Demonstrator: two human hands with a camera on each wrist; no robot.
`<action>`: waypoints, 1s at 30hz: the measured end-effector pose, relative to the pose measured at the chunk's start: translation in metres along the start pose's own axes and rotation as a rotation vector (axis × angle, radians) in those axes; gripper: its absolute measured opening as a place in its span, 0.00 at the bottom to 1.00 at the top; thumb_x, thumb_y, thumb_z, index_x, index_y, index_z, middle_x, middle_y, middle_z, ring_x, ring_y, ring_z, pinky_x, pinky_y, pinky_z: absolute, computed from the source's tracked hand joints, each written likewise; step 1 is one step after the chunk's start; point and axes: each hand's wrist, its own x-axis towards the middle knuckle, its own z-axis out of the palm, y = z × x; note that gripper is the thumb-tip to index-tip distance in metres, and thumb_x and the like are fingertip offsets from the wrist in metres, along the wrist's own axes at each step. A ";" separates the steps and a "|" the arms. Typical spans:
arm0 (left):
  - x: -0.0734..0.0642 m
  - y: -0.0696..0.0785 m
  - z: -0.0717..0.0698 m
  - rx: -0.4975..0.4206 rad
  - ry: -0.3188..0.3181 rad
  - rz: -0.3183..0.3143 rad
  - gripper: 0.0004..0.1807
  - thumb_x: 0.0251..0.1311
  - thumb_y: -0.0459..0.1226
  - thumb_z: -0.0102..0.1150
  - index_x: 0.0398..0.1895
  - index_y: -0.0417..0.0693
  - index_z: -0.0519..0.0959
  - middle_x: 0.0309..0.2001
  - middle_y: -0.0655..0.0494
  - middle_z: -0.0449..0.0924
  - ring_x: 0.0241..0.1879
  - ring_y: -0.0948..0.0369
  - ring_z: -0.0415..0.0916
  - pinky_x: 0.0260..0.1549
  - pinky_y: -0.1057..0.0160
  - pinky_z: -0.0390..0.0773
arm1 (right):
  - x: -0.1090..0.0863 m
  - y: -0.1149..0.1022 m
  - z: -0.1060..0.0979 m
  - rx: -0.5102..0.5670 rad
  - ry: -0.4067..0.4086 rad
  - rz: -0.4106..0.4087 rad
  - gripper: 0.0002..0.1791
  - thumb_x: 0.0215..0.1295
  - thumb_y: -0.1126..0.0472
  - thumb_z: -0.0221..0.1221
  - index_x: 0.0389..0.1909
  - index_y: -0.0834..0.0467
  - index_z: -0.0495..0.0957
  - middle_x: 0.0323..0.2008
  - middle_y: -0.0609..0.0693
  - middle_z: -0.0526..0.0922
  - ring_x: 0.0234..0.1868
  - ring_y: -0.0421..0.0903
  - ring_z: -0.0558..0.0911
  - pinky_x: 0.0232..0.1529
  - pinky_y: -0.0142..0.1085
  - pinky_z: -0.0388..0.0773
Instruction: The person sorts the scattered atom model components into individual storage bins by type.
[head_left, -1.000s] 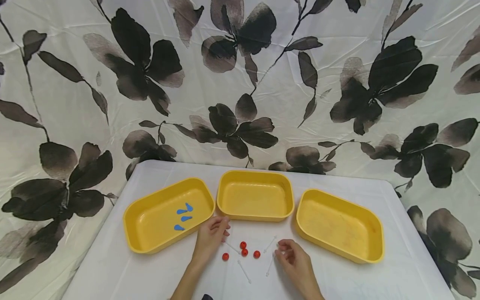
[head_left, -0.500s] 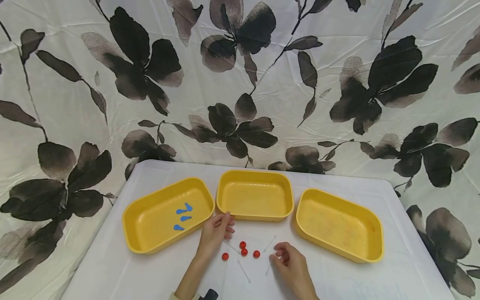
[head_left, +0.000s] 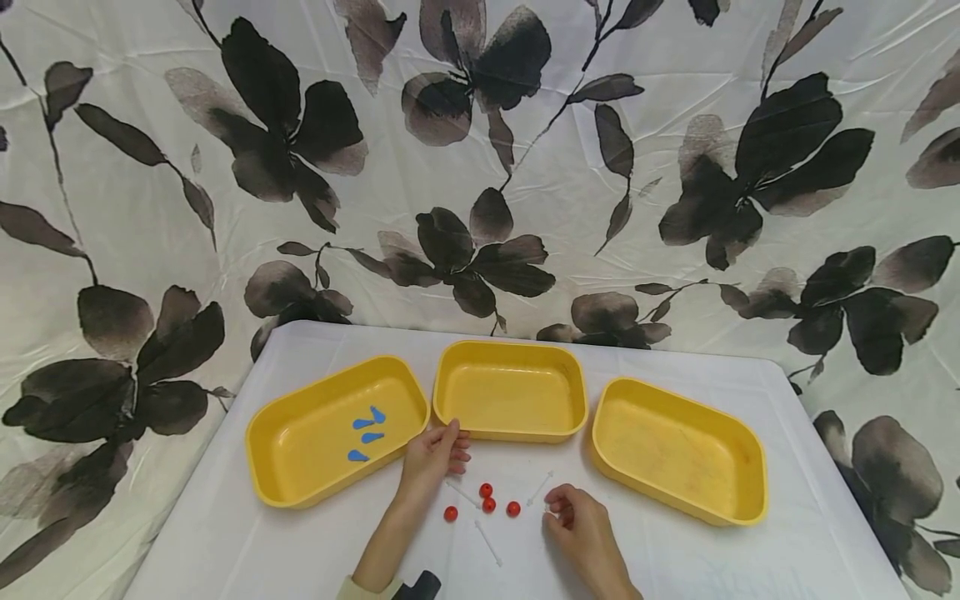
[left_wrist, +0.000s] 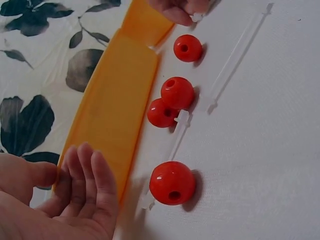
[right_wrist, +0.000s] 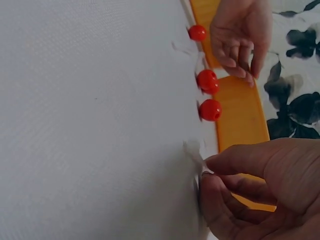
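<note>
My left hand point(head_left: 435, 458) is at the near left corner of the middle yellow tray point(head_left: 510, 435), its thumb over the rim and its fingers against the outer wall, pinching the rim. Between thumb and forefinger of my right hand point(head_left: 588, 533) is one end of a thin whitish plastic stick point(right_wrist: 192, 152), low over the table; the fingers hide part of it. Between the hands lie several round red beads point(head_left: 513, 508) with holes. Similar sticks lie around them, one behind the beads point(head_left: 540, 488) and one in front point(head_left: 489, 543).
A left yellow tray point(head_left: 288, 467) contains several blue drop-shaped pieces point(head_left: 372, 437). At the right, another yellow tray point(head_left: 675, 504) stands at an angle. White cloth point(head_left: 247, 550) covers the table, and a flowered curtain point(head_left: 585, 200) hangs behind it.
My left hand has moved up and right from in front of the trays to the middle tray's rim. The stick near my right hand has left its place on the cloth and is now pinched.
</note>
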 end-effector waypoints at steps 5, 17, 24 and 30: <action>0.001 0.004 -0.003 -0.049 -0.036 -0.034 0.21 0.78 0.41 0.54 0.46 0.26 0.82 0.38 0.42 0.85 0.29 0.62 0.82 0.32 0.66 0.85 | 0.003 -0.004 -0.003 -0.039 -0.051 0.008 0.10 0.53 0.76 0.64 0.35 0.60 0.81 0.29 0.45 0.79 0.28 0.36 0.75 0.30 0.30 0.76; 0.001 0.011 -0.003 -0.048 -0.056 -0.059 0.20 0.78 0.39 0.53 0.48 0.24 0.81 0.39 0.41 0.85 0.31 0.62 0.82 0.37 0.63 0.86 | 0.008 -0.009 -0.008 -0.122 -0.092 -0.022 0.10 0.51 0.75 0.65 0.29 0.58 0.79 0.22 0.43 0.77 0.24 0.36 0.73 0.26 0.28 0.73; 0.001 0.012 -0.003 0.001 -0.061 -0.042 0.20 0.79 0.39 0.52 0.47 0.25 0.81 0.40 0.39 0.85 0.32 0.61 0.83 0.37 0.63 0.86 | 0.010 -0.005 -0.013 -0.083 -0.091 -0.037 0.10 0.48 0.73 0.64 0.27 0.57 0.79 0.21 0.41 0.77 0.23 0.35 0.72 0.27 0.28 0.71; 0.000 0.015 -0.003 0.025 -0.051 -0.065 0.19 0.78 0.39 0.53 0.46 0.27 0.82 0.39 0.39 0.85 0.32 0.61 0.82 0.36 0.66 0.85 | 0.017 0.000 -0.015 0.000 -0.107 -0.029 0.09 0.48 0.74 0.64 0.27 0.58 0.81 0.21 0.42 0.77 0.24 0.35 0.74 0.27 0.27 0.73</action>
